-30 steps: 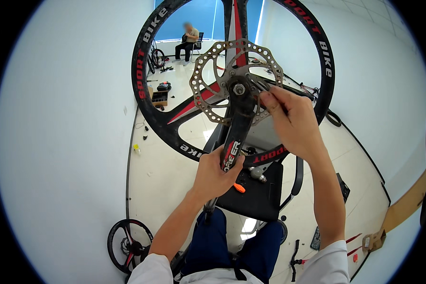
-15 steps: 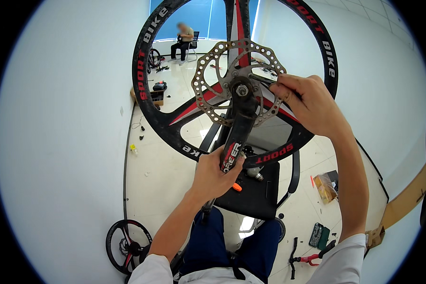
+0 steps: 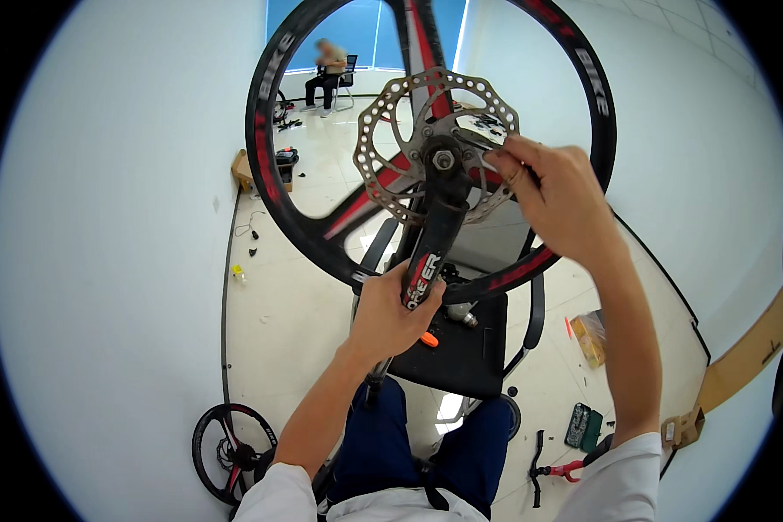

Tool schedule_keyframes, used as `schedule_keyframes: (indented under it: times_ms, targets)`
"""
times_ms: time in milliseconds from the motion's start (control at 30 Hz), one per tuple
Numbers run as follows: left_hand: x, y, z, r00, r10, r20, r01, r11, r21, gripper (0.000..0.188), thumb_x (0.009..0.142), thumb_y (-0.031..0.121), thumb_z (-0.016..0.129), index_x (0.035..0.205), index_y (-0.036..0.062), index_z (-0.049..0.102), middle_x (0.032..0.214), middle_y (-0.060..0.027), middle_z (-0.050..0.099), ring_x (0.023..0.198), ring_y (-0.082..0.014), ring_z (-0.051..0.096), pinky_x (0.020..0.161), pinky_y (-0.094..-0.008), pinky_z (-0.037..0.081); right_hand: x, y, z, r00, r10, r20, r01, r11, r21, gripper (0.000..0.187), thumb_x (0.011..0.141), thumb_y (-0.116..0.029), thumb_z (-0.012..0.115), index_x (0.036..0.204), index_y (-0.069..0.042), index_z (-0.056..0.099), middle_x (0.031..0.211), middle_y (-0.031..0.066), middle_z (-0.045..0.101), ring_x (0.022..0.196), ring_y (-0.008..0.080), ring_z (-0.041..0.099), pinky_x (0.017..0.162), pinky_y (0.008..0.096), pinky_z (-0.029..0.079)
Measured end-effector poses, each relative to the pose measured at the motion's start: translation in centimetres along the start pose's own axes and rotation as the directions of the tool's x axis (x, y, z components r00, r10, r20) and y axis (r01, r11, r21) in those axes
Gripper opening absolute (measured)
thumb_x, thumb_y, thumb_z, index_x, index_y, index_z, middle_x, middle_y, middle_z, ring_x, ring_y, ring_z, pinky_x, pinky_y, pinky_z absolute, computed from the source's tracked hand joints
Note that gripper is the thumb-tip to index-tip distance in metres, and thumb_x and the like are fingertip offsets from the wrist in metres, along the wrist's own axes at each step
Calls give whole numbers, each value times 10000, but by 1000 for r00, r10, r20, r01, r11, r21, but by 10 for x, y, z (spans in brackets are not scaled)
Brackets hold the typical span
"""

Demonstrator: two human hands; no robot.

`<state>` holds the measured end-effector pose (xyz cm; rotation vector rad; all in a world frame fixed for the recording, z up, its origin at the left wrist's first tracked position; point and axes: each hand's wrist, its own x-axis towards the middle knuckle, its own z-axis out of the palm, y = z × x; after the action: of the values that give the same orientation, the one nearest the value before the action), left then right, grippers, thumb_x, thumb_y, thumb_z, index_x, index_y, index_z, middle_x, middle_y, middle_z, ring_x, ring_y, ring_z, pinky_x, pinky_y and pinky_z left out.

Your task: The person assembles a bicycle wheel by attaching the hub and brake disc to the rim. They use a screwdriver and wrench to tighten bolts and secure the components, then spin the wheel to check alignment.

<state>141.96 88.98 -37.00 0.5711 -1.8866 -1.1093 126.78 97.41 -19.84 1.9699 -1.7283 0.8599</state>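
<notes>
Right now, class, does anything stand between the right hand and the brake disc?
Nothing visible does: from this view, the right hand overlaps the right side of the brake disc, though contact is unclear. The fork leg, gripped by the left hand, crosses the disc farther left, off that path.

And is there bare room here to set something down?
Yes: mostly bare floor between the left wall and chair, beyond the small wheel; also the seat's near right corner. Crowded: the seat around the orange handle and metal part, the lower-right floor by the green case and handlebar, and beside the disc, where the right hand is.
</notes>
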Motion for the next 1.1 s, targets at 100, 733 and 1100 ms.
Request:
schedule_keyframes:
  times_ms: [100,733,1100]
  targets:
    - [-2,-1,3,1000,-2,-11,3,1000,14,239,883,222,676,863,-10,618,547,-54,557,481,-109,528,481,-297,415,-17,-5,8,996,81,-33,-79,996,45,190,949,-128,580,859,31,633,638,187,596,554,363,569,537,382,447]
    - [3,3,14,999,-26,29,25,999,44,260,873,252,679,876,-3,631,558,-47,564,487,-110,527,485,-292,417,-11,28,-32,995,-101,27,104,986,-131,153,922,-144,611,895,-2,663,635,197,581,568,379,554,553,424,444]
    - [6,5,18,1000,12,18,-12,999,33,262,872,241,688,911,-14,638,554,-47,570,458,-114,521,463,-295,403,-12,32,-29,993,-102,52,110,980,-167,176,931,-171,604,887,-7,649,614,179,571,555,361,560,542,410,441]
